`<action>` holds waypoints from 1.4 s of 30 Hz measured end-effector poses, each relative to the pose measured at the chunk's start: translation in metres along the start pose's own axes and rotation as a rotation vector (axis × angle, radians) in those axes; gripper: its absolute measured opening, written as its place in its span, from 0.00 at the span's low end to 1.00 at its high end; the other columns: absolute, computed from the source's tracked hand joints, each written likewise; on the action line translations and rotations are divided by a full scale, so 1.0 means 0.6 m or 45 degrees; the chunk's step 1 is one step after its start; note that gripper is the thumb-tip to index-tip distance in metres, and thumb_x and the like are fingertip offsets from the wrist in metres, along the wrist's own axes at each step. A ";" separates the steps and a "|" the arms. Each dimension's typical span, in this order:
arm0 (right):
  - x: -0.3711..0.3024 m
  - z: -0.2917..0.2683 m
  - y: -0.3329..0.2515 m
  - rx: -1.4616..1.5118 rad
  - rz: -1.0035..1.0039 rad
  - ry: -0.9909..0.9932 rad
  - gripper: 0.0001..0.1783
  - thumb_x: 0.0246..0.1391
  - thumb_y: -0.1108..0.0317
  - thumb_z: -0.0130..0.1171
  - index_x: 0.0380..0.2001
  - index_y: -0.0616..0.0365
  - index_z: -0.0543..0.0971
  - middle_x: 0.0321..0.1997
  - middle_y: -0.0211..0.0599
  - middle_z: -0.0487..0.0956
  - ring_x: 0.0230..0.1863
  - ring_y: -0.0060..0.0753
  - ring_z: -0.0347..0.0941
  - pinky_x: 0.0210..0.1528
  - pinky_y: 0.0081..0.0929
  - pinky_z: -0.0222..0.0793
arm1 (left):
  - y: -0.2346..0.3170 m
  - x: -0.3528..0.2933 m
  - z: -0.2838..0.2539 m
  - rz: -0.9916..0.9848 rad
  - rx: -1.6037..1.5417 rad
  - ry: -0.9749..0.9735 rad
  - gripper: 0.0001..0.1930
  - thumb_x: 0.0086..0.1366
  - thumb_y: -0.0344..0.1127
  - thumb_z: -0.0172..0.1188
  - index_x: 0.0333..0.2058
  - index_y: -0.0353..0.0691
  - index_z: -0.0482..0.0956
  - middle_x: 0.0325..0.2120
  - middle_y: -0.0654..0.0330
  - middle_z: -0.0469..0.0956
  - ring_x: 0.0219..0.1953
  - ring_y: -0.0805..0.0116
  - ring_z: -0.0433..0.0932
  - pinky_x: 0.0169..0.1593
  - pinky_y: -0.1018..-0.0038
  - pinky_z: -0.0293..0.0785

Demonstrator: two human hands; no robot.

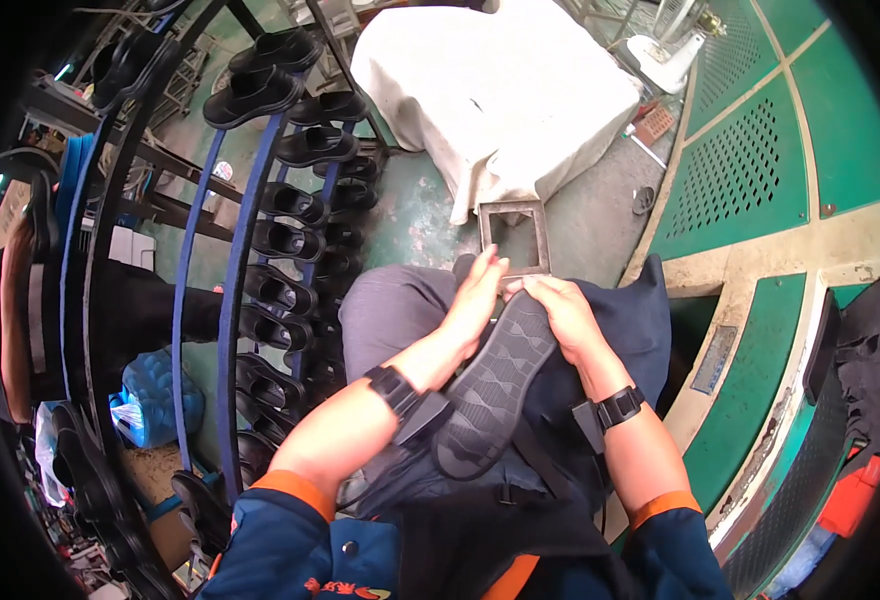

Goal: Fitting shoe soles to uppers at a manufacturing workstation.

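A black shoe (492,385) lies over my lap with its patterned sole facing me and its far end pointing away. My left hand (474,298) grips its left edge near the far end, with the fingers partly hidden. On the opposite edge my right hand (562,312) is closed round the shoe, its thumb close to the tip. The shoe's upper is hidden beneath the sole. Just beyond my fingertips stands a square metal frame (546,240), open in the middle.
To the left, a blue-and-black rack (228,340) holds several rows of black shoes (288,205). A white cloth (500,90) drapes a large object ahead. Green perforated panels (740,170) run along the right. A blue plastic bag (155,400) sits behind the rack.
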State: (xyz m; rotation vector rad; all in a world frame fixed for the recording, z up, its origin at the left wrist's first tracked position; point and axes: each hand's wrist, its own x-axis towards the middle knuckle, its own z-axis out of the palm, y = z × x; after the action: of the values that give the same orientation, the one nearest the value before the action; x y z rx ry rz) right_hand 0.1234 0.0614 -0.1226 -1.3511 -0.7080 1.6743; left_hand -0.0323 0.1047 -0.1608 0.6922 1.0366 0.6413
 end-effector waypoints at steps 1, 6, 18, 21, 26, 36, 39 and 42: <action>-0.002 -0.010 0.009 -0.003 -0.006 0.004 0.15 0.65 0.63 0.53 0.38 0.64 0.83 0.35 0.33 0.83 0.35 0.23 0.77 0.42 0.21 0.72 | 0.004 0.007 0.027 -0.025 -0.097 0.045 0.36 0.69 0.53 0.56 0.68 0.37 0.59 0.65 0.55 0.63 0.59 0.66 0.69 0.55 0.71 0.72; -0.012 -0.019 0.047 0.134 -0.198 -0.003 0.12 0.63 0.68 0.54 0.38 0.66 0.83 0.34 0.29 0.82 0.35 0.19 0.76 0.40 0.18 0.70 | 0.002 -0.021 0.049 -0.263 -0.227 -0.215 0.21 0.68 0.51 0.57 0.48 0.39 0.80 0.37 0.61 0.81 0.40 0.71 0.79 0.43 0.75 0.76; -0.096 0.054 0.014 -0.301 -0.608 0.235 0.10 0.56 0.74 0.57 0.35 0.72 0.81 0.41 0.42 0.84 0.43 0.29 0.79 0.48 0.24 0.71 | -0.003 -0.085 0.028 0.362 -0.028 -0.502 0.17 0.72 0.45 0.51 0.47 0.38 0.80 0.41 0.62 0.81 0.43 0.73 0.79 0.49 0.77 0.74; -0.060 0.051 -0.006 -0.139 -0.474 0.107 0.09 0.57 0.74 0.56 0.33 0.71 0.81 0.36 0.39 0.84 0.39 0.27 0.78 0.46 0.23 0.71 | 0.041 -0.084 0.025 -0.160 -0.213 -0.301 0.18 0.73 0.45 0.50 0.48 0.37 0.79 0.44 0.60 0.80 0.48 0.71 0.77 0.55 0.75 0.71; -0.051 0.003 -0.022 0.155 -0.356 0.094 0.12 0.59 0.70 0.55 0.35 0.67 0.83 0.34 0.40 0.84 0.36 0.29 0.80 0.43 0.24 0.74 | 0.042 -0.180 -0.005 -0.392 -0.439 -0.328 0.22 0.71 0.46 0.54 0.58 0.39 0.73 0.54 0.57 0.76 0.54 0.65 0.77 0.61 0.64 0.71; -0.040 0.031 -0.029 0.546 -0.097 -0.081 0.19 0.58 0.63 0.48 0.35 0.68 0.82 0.35 0.47 0.83 0.36 0.38 0.80 0.45 0.29 0.76 | 0.049 -0.350 0.011 -0.377 -0.697 -0.405 0.31 0.67 0.33 0.57 0.67 0.37 0.58 0.58 0.51 0.72 0.56 0.61 0.77 0.61 0.63 0.74; -0.017 -0.001 -0.006 0.517 -0.335 0.116 0.19 0.63 0.62 0.48 0.35 0.66 0.83 0.36 0.43 0.84 0.35 0.34 0.80 0.44 0.29 0.76 | 0.062 -0.341 0.009 -0.308 -0.551 -0.474 0.35 0.67 0.32 0.56 0.70 0.39 0.51 0.61 0.52 0.69 0.59 0.61 0.75 0.62 0.64 0.73; 0.047 -0.100 0.104 0.443 -0.168 0.073 0.16 0.61 0.62 0.55 0.44 0.62 0.82 0.42 0.38 0.83 0.40 0.31 0.80 0.46 0.27 0.75 | 0.081 -0.330 0.017 -0.309 -0.525 -0.604 0.38 0.66 0.29 0.55 0.71 0.39 0.48 0.62 0.52 0.67 0.60 0.62 0.73 0.62 0.66 0.72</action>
State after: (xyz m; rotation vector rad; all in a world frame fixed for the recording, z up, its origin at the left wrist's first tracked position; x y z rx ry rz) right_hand 0.1634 0.0513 -0.2036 -1.0778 -0.4372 1.5622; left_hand -0.1034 -0.0162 -0.0129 0.3230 0.5128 0.4297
